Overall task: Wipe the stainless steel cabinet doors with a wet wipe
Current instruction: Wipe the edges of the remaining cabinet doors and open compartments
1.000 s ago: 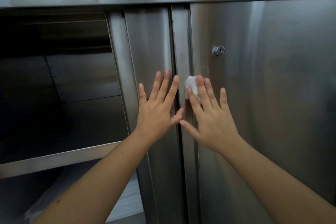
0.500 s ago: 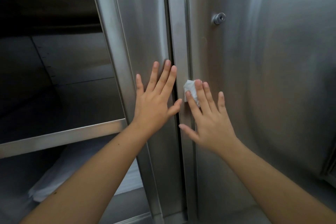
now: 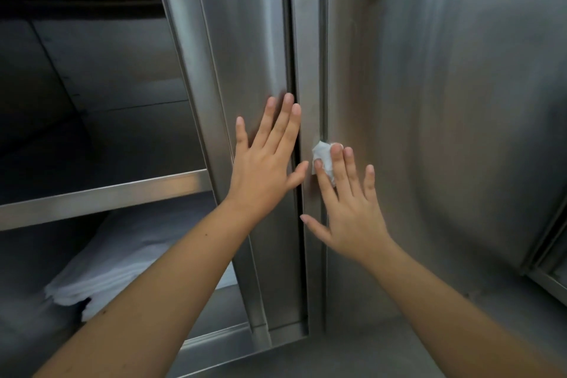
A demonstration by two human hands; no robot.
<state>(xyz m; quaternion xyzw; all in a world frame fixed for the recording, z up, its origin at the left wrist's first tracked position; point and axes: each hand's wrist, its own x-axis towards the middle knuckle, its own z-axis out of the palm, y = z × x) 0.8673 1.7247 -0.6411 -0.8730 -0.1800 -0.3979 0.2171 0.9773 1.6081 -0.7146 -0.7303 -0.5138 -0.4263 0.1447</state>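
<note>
Centre frame: pressing the wet wipe [image 3: 322,158] flat at the left edge of the right door [image 3: 445,132] under straight, spread fingers of the right hand [image 3: 349,215], white corner peeking above the index fingertip. Laying the left hand [image 3: 264,175] flat, straight-fingered, on the left door [image 3: 245,40].

We see a steel shelf [image 3: 101,193] crossing the dark open compartment [image 3: 92,95] at left. Under it we find a stack of folded white cloths [image 3: 122,261] lying on the compartment's bottom.
</note>
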